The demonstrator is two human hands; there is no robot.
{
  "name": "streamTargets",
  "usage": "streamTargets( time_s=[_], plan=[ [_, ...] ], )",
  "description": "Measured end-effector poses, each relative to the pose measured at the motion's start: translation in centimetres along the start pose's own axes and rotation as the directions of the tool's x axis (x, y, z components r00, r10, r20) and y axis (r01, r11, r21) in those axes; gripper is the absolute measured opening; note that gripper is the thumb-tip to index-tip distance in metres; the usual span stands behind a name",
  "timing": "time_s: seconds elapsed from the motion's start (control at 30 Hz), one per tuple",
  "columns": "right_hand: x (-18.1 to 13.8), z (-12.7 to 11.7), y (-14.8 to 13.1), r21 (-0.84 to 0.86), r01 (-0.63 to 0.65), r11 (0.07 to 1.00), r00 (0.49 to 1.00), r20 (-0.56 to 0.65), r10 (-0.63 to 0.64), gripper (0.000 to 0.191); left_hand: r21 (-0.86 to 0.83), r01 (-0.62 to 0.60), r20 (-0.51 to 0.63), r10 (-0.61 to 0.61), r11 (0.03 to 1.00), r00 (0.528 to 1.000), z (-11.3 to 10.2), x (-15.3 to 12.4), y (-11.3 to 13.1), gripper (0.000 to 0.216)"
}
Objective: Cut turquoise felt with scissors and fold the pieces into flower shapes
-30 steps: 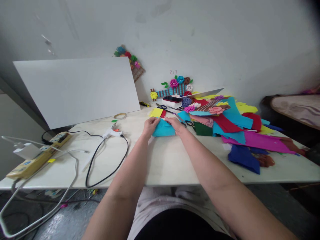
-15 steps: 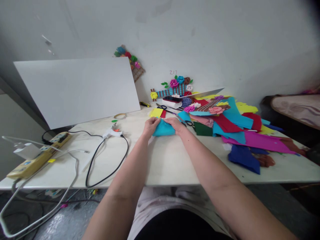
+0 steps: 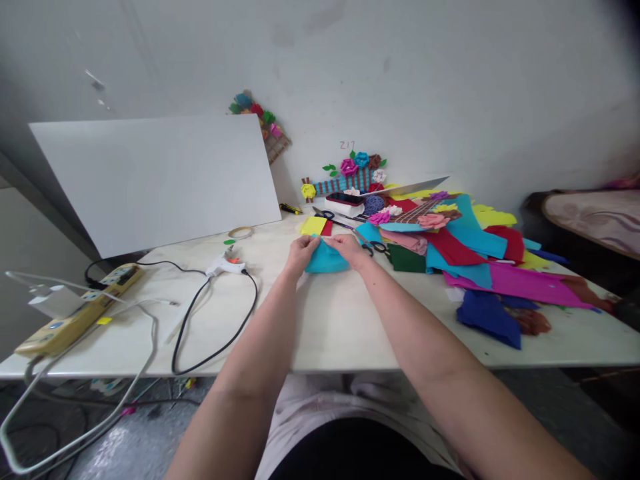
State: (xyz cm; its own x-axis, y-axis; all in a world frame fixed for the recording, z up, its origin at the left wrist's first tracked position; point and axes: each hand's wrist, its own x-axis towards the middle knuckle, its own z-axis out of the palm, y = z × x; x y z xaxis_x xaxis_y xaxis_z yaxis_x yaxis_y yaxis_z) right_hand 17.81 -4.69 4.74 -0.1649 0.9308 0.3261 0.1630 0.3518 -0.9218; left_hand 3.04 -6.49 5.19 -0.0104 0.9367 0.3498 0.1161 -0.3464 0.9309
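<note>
Centre of frame: from where I am standing, the person's left hand [image 3: 303,252] and right hand [image 3: 349,249] are both working at a turquoise sheet [image 3: 327,261], apparently crepe paper. Left grip: thumb and fingers are pinching the sheet near its upper left corner. Right grip: fingertips are pinching along the upper edge, near the left ones. The sheet is sitting over the desk [image 3: 345,327]; whether its underside is touching, I cannot tell.

Step in hand (judgement): the sheet is being worked between the fingertips, its lower part appearing to bulge rather than lie flat. Next move (judgement): calling for a firm, even pinch on both sides, such thin stock probably creasing or tearing easily.

Surroundings: a yellow sheet [image 3: 313,225] and a red sheet [image 3: 327,229] are lying just beyond the hands. Scissors [image 3: 374,244] are lying just beside the right hand. Right of frame, a pile of coloured sheets [image 3: 465,247] is spreading across the desk. Left of centre, a white glue gun [image 3: 223,265] is resting, its black cord [image 3: 253,303] looping below.
</note>
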Motion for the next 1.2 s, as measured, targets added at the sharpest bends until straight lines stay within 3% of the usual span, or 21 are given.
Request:
streamTargets(
  time_s=[0.27, 0.57, 0.73, 1.0, 1.2],
  plan=[
    [0.3, 0.2, 0.0, -0.322, 0.133, 0.937, 0.991, 0.026, -0.131, 0.041, -0.006, 0.066, 0.010, -0.066, 0.998, 0.998, 0.0, -0.1, 0.0, 0.038],
    [0.0, 0.4, -0.8, -0.553, 0.123, 0.824, 0.989, 0.004, -0.145, 0.035, 0.000, 0.106, 0.039, -0.106, 0.994, 0.994, -0.1, 0.0, -0.6, 0.042],
    [0.1, 0.4, -0.7, -0.520, 0.124, 0.845, 0.990, 0.004, -0.143, 0.033, 0.056, 0.087, 0.015, -0.088, 0.995, 0.996, -0.1, 0.1, -0.5, 0.037],
    [0.4, 0.1, 0.1, -0.264, 0.123, 0.957, 0.992, 0.032, -0.118, 0.039, 0.105, 0.053, -0.016, -0.051, 0.993, 0.999, -0.1, 0.1, -0.2, 0.034],
    [0.5, 0.0, 0.5, -0.200, 0.085, 0.976, 0.996, 0.005, -0.085, 0.035, 0.077, 0.052, -0.014, -0.051, 0.996, 0.999, -0.1, 0.0, -0.1, 0.036]
  ],
)
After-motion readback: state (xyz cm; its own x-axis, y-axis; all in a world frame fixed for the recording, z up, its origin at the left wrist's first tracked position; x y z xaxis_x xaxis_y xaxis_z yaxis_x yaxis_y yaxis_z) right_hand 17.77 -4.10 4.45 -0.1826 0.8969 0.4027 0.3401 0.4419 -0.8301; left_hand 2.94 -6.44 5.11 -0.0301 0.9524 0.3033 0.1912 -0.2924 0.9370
